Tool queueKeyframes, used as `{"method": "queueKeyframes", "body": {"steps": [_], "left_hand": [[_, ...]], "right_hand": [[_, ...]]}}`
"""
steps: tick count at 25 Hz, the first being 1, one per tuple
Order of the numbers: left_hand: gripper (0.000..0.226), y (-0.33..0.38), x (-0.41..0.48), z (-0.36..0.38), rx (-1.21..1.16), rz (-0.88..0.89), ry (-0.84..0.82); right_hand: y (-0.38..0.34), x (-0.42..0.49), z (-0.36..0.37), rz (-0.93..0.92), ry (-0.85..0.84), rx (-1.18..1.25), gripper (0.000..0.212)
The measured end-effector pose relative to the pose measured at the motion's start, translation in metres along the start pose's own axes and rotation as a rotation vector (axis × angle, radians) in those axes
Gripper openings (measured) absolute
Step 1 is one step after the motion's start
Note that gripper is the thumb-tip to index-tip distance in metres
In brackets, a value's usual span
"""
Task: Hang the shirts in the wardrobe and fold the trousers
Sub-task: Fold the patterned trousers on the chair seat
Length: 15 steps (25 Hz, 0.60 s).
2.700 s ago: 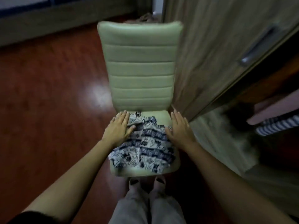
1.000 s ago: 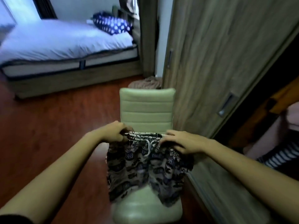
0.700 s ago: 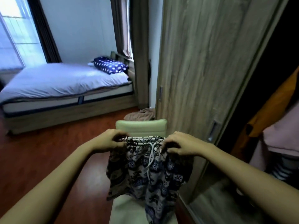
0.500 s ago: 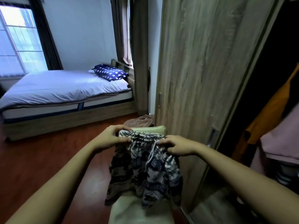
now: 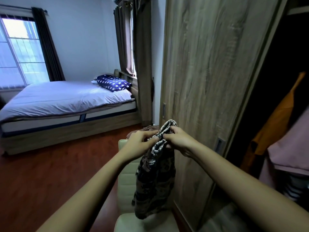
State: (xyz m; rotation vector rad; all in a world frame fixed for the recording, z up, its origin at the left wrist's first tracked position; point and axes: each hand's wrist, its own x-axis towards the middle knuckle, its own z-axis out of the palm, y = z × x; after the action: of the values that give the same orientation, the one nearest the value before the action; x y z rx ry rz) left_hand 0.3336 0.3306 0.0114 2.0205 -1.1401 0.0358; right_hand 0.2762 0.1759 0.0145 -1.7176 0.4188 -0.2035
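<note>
Above the cream chair, beside the wooden wardrobe door, the patterned shorts hang gathered lengthwise, their lower end reaching the seat. The left hand and right hand meet at the waistband, both sets of fingers curled and pinching the bunched cloth.

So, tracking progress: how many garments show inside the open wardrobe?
3: an orange garment on the left, a pink garment right of it, a striped garment below that. Darkness may hide more.
</note>
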Motion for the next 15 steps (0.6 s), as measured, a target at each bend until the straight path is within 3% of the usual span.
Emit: {"method": "queueKeyframes", "body": {"steps": [2, 5, 7, 9, 10, 12, 15], "left_hand": [[0.036, 0.014, -0.002, -0.001, 0.107, 0.063, 0.002], [0.065, 0.026, -0.008, 0.004, 0.223, 0.126, -0.07], [0.062, 0.024, -0.004, 0.001, 0.273, 0.109, -0.067], [0.064, 0.012, 0.004, -0.009, 0.193, 0.087, -0.041], [0.066, 0.006, 0.009, -0.015, 0.177, 0.076, -0.058], [0.06, -0.003, 0.015, -0.021, 0.289, 0.086, -0.156], [0.041, -0.009, 0.017, -0.015, 0.49, 0.131, -0.252]], "right_hand": [[-0.008, -0.004, 0.002, 0.016, 0.029, 0.083, 0.018], [-0.016, -0.006, -0.007, 0.037, 0.071, 0.277, 0.021], [-0.01, -0.007, -0.019, -0.108, 0.151, -0.163, 0.014], [0.001, -0.005, -0.043, -0.328, 0.211, -0.995, 0.029], [0.004, -0.006, -0.054, -0.447, 0.251, -1.298, 0.037], [0.006, -0.01, -0.068, -0.64, 0.183, -1.503, 0.044], [0.008, -0.012, -0.065, -0.687, -0.035, -1.441, 0.054]]}}
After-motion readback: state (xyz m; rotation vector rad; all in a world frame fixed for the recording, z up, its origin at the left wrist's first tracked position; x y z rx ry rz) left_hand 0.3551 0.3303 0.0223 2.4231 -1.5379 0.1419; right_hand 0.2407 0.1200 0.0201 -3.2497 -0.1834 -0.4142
